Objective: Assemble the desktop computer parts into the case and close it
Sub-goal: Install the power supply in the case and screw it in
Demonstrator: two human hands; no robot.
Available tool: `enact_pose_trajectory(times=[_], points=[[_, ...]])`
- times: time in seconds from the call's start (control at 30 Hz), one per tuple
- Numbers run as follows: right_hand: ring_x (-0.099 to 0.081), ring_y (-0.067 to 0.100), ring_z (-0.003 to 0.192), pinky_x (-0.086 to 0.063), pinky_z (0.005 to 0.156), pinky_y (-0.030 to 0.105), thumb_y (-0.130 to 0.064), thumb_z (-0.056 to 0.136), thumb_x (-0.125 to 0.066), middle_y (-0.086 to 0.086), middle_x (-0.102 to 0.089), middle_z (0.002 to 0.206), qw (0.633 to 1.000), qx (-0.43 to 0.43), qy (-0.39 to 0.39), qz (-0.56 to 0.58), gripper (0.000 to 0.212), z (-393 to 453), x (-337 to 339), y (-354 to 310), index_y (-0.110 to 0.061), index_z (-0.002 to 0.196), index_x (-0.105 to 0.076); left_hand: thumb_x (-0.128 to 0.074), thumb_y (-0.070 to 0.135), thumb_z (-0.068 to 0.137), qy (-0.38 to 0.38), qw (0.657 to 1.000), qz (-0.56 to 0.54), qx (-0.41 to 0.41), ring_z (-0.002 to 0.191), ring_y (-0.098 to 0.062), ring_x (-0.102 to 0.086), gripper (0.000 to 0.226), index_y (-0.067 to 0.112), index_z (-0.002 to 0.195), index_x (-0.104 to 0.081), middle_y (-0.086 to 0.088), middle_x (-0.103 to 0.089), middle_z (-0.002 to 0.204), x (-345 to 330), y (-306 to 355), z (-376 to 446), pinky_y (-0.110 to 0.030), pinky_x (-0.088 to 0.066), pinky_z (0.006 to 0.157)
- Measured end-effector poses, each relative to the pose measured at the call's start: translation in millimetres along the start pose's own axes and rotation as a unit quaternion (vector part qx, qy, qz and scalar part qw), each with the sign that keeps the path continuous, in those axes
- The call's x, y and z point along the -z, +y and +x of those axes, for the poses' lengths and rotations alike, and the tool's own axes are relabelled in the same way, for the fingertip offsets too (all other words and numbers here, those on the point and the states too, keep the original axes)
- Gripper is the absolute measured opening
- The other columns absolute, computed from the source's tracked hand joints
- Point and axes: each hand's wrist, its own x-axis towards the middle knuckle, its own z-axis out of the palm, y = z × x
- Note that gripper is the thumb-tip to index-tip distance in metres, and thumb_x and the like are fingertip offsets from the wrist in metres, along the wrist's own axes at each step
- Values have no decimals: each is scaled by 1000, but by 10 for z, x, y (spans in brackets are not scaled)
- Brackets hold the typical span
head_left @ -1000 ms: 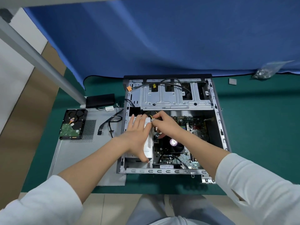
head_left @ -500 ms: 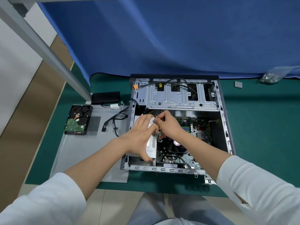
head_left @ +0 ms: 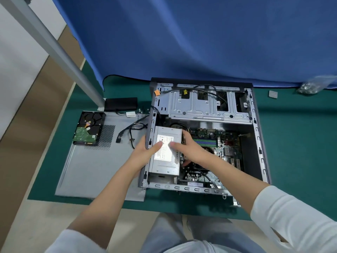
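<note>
On the left of the green surface [head_left: 295, 143] lie one hard drive [head_left: 88, 128], one side panel [head_left: 91, 167] beneath it and one loose black cable [head_left: 127, 133]. The left hand [head_left: 145, 154] clasps the one power supply [head_left: 166, 156] at the case's [head_left: 262, 143] near-left corner, thumb on its label; the right hand [head_left: 187, 148] holds its right edge, fingers curled down the side. Best to lower it level, keeping its wires from being pinched and squaring it against the case wall. Far right: one bag of screws [head_left: 310, 86], one small grey pad [head_left: 273, 94].
</note>
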Motion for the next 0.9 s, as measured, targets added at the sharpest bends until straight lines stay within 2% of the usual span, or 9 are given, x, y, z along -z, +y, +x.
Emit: enact_pose_trajectory(times=[0.07, 0.17, 0.43, 0.5, 0.53, 0.6, 0.67, 0.77, 0.9], points=[[-58, 12, 101, -54, 75, 29, -30, 95, -57, -6, -53, 131, 1000, 2, -4, 11, 72, -5, -32, -9, -31, 148, -9, -69, 43, 83, -14, 999, -34, -7, 99, 7, -62, 50, 39, 128, -48, 28, -65, 108, 3, -1, 16, -25, -51, 91], [-63, 12, 89, -56, 54, 29, -25, 97, -54, -7, -58, 114, 1000, -5, -6, 23, 67, 5, -67, -30, -32, 147, -10, -69, 39, 84, -21, 998, -53, -18, 110, -9, -62, 57, 30, 135, -46, 12, -65, 120, 8, 16, 20, -37, -49, 98], [-57, 9, 80, -50, 44, 23, -25, 100, -47, -12, -55, 99, 1000, -9, 28, -3, 60, 53, -130, -16, -29, 147, -10, -64, 34, 89, 15, 999, -19, -42, 115, -6, -55, 50, 35, 134, -41, 26, -57, 115, -56, 74, -28, -21, -44, 89], [-57, 10, 79, -50, 44, 24, -26, 100, -47, -10, -54, 97, 999, -20, 27, -10, 60, 65, -128, -26, -30, 147, -11, -63, 33, 90, 31, 997, 38, -66, 128, -12, -47, 62, 29, 143, -32, 20, -51, 127, -58, 153, -61, -22, -41, 93], [-56, 11, 79, -51, 45, 25, -27, 99, -48, -10, -54, 99, 999, -28, 20, -11, 60, 67, -114, -34, -30, 146, -11, -64, 34, 89, 41, 988, 115, -92, 139, -17, -33, 76, 26, 149, -19, 12, -41, 143, -44, 206, -64, -29, -36, 105], [-55, 11, 79, -55, 47, 28, -30, 99, -49, -11, -52, 108, 999, -44, 9, -21, 59, 71, -41, -70, -30, 146, -14, -71, 42, 81, 17, 920, 349, -180, 146, -18, 13, 111, 31, 149, 17, 4, 8, 160, -28, 347, -78, -43, -2, 119], [-53, 14, 73, -57, 49, 31, -35, 99, -46, -1, -50, 120, 997, -54, 23, -54, 52, 96, 85, -112, -29, 144, -21, -77, 57, 67, -99, 822, 515, -222, 136, -16, 37, 135, 38, 138, 37, 2, 35, 152, -61, 519, -70, -40, 20, 110], [-44, 14, 53, -59, 53, 37, -37, 100, -43, 9, -55, 110, 993, -63, 56, -80, 34, 138, 297, -152, -27, 132, -39, -83, 58, 56, -211, 737, 625, -148, 132, -25, 42, 148, 31, 139, 37, -11, 41, 148, -222, 656, 1, -44, 22, 112], [-37, 13, 47, -58, 51, 35, -25, 100, -38, 5, -45, 75, 991, -82, 50, -96, 33, 134, 425, -80, -29, 132, -40, -82, 55, 55, -202, 700, 672, -131, 129, -34, 45, 147, 31, 141, 35, -18, 39, 147, -406, 671, 38, -56, 14, 113]])
